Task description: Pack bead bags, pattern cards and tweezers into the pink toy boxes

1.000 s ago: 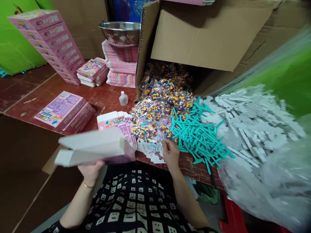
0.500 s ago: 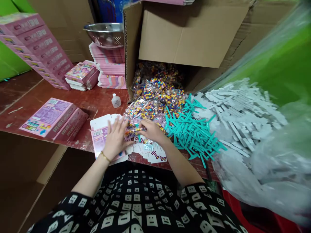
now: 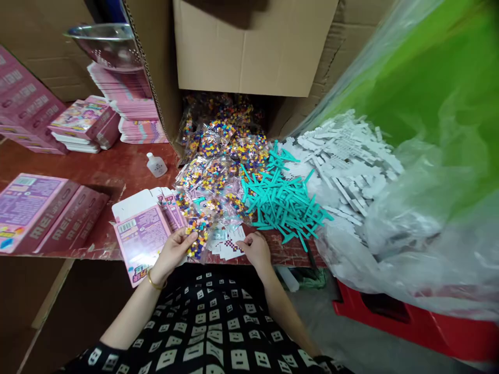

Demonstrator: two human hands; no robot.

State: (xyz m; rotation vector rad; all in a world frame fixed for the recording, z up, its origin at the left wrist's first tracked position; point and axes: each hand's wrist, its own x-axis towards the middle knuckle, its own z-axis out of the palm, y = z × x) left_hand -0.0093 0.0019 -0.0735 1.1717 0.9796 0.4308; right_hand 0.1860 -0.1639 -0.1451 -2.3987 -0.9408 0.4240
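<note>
My left hand (image 3: 174,253) pinches the edge of a small clear bag of coloured beads (image 3: 198,240). Close by on the right, my right hand (image 3: 257,253) has thumb and fingers closed on the edge of a white pattern card (image 3: 233,250), part of a small pile at the table edge. Left of my left hand lies an open flattened pink box (image 3: 142,236), partly over the edge. More bead bags (image 3: 212,171) heap up behind my hands and spill from a cardboard carton (image 3: 249,57). Turquoise plastic tools (image 3: 286,200) lie in a pile to the right.
White plastic pieces (image 3: 346,166) fill a clear bag (image 3: 413,234) at the right. Finished-looking pink boxes (image 3: 54,213) stand at the left. A small bottle (image 3: 156,165), stacked flat pink boxes (image 3: 142,131) and a metal colander (image 3: 111,47) are behind. A red stool (image 3: 413,322) is below right.
My view has turned to the right. My left hand has come off the box and bags and now grips a bead bag nearer me. My right hand has moved from the bags to the cards.
</note>
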